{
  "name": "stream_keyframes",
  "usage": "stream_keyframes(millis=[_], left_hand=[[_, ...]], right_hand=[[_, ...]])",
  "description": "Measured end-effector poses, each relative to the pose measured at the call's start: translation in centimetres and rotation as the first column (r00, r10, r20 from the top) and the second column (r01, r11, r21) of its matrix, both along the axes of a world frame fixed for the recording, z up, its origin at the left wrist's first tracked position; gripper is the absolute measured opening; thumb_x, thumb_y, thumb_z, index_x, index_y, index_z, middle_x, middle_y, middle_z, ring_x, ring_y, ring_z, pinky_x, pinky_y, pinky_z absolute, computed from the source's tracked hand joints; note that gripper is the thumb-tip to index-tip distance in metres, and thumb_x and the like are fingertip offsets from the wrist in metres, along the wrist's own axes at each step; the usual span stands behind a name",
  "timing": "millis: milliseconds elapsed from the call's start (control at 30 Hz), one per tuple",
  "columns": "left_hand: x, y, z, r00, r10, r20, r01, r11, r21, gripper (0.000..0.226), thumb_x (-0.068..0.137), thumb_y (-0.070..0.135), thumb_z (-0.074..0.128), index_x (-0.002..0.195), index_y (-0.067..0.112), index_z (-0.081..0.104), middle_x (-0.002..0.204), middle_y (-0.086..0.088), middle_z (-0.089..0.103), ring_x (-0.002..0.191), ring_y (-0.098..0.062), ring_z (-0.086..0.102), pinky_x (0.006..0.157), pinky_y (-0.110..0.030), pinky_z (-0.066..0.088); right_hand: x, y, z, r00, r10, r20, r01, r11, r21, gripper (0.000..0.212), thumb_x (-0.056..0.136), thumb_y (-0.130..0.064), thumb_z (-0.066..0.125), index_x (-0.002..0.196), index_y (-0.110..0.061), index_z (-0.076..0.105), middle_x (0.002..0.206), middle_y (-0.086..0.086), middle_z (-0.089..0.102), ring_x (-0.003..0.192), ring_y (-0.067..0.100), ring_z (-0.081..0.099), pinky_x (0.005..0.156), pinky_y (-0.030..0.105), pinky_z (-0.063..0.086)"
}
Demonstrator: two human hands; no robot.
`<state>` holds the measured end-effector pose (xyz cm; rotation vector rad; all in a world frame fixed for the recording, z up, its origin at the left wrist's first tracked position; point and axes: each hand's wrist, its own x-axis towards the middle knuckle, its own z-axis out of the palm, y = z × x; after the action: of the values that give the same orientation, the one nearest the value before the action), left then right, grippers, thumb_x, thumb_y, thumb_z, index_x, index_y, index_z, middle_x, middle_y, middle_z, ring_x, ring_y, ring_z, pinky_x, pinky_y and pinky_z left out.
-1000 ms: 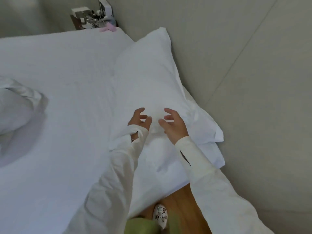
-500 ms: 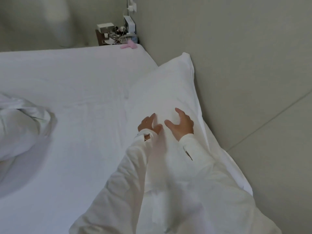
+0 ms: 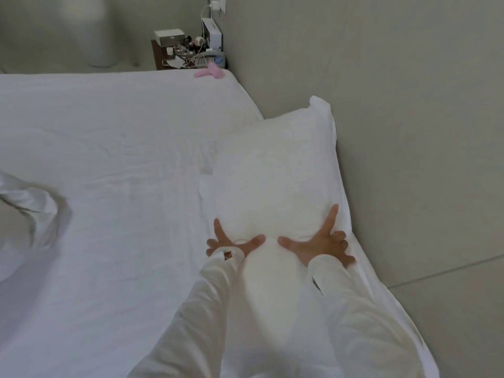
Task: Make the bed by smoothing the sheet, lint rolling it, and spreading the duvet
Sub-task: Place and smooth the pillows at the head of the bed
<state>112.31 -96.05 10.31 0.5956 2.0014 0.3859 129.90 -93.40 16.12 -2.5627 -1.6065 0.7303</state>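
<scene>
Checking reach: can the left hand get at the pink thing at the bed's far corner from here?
Probably not without leaning in: the left hand presses the pillow, and bare sheet separates it from the pink thing.

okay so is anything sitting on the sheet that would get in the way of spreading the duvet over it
Yes. The pillow lies on the sheet against the wall, under both hands, left hand and right hand. A small pink object sits at the far corner. The bunched duvet is at the left edge.
</scene>
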Motion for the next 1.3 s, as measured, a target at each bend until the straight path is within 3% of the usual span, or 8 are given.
stream_keyframes(millis=[100,300,400,533,833,1000,1133,1300], left_hand=[[2.2,-1.6,0.2,0.999,-0.026,0.037,0.023,0.996,0.085,0.137,0.039,0.079,0.072,0.140,0.044,-0.014,0.147,-0.004,0.030,0.134,-0.027,0.036,0.110,-0.047,0.031],[-0.2,-5.3,4.3,1.000,-0.008,-0.024,0.014,0.967,0.255,0.121,0.052,0.070,0.076,0.142,0.043,-0.001,0.139,0.002,0.048,0.122,-0.026,0.051,0.098,-0.036,0.041],[-2.6,-8.3,7.6,0.989,0.050,-0.139,-0.007,0.955,0.297,0.113,0.056,0.070,0.074,0.145,0.038,0.011,0.134,0.000,0.052,0.123,-0.026,0.049,0.098,-0.035,0.041],[-6.2,-13.7,10.4,0.953,0.170,-0.250,-0.080,0.939,0.333,0.097,0.054,0.071,0.071,0.135,0.039,0.029,0.124,0.004,0.057,0.118,-0.025,0.052,0.096,-0.038,0.044],[-11.4,-25.9,10.0,0.817,0.529,-0.231,-0.401,0.808,0.432,0.085,0.055,0.066,0.075,0.128,0.040,0.042,0.110,0.002,0.062,0.109,-0.027,0.055,0.093,-0.042,0.046],[-12.8,-29.8,4.9,0.889,0.379,-0.258,-0.340,0.922,0.184,0.103,0.057,0.071,0.070,0.142,0.050,0.015,0.126,0.000,0.056,0.113,-0.030,0.055,0.090,-0.037,0.045],[-11.2,-32.2,-0.8,0.937,0.268,-0.225,-0.315,0.925,-0.213,0.121,0.062,0.070,0.069,0.145,0.045,-0.015,0.139,-0.009,0.033,0.129,-0.032,0.038,0.103,-0.045,0.038],[-11.6,-33.6,-2.9,0.870,0.383,-0.310,-0.464,0.850,-0.251,0.124,0.053,0.075,0.070,0.144,0.047,-0.008,0.133,-0.009,0.031,0.126,-0.033,0.031,0.104,-0.048,0.032]], right_hand=[[2.6,-0.4,-0.2,0.987,0.007,-0.163,-0.011,1.000,-0.020,0.148,0.042,-0.073,0.081,0.133,-0.055,-0.034,0.143,0.008,0.041,0.126,0.030,0.047,0.103,0.049,0.039],[1.7,-3.7,1.5,0.860,0.185,-0.476,-0.088,0.972,0.219,0.112,0.060,-0.038,0.090,0.149,-0.042,0.023,0.134,-0.013,0.050,0.128,0.021,0.048,0.105,0.033,0.038],[-1.0,-5.7,3.3,0.762,0.251,-0.597,-0.121,0.961,0.250,0.078,0.063,-0.027,0.090,0.131,-0.025,0.051,0.120,-0.008,0.060,0.117,0.019,0.055,0.097,0.031,0.043],[-5.2,-9.5,4.4,0.615,0.348,-0.708,-0.239,0.937,0.254,0.061,0.068,-0.016,0.088,0.122,-0.018,0.058,0.113,-0.004,0.064,0.109,0.018,0.060,0.090,0.028,0.046],[-14.5,-14.8,3.2,0.521,0.587,-0.620,-0.527,0.792,0.307,0.090,0.051,-0.056,0.079,0.133,-0.031,0.051,0.127,-0.011,0.062,0.118,0.014,0.058,0.102,0.038,0.046],[-14.5,-17.8,-3.3,0.570,0.579,-0.583,-0.672,0.737,0.074,0.103,0.059,-0.060,0.078,0.146,-0.042,0.029,0.140,-0.011,0.047,0.126,0.017,0.050,0.107,0.037,0.040],[-12.4,-19.9,-8.7,0.723,0.580,-0.375,-0.690,0.609,-0.390,0.122,0.066,-0.065,0.075,0.150,-0.042,-0.011,0.154,0.010,0.018,0.141,0.032,0.030,0.114,0.041,0.029],[-12.7,-20.0,-9.7,0.752,0.540,-0.379,-0.659,0.635,-0.402,0.128,0.062,-0.067,0.077,0.149,-0.045,-0.014,0.152,0.008,0.011,0.140,0.036,0.022,0.115,0.042,0.024]])
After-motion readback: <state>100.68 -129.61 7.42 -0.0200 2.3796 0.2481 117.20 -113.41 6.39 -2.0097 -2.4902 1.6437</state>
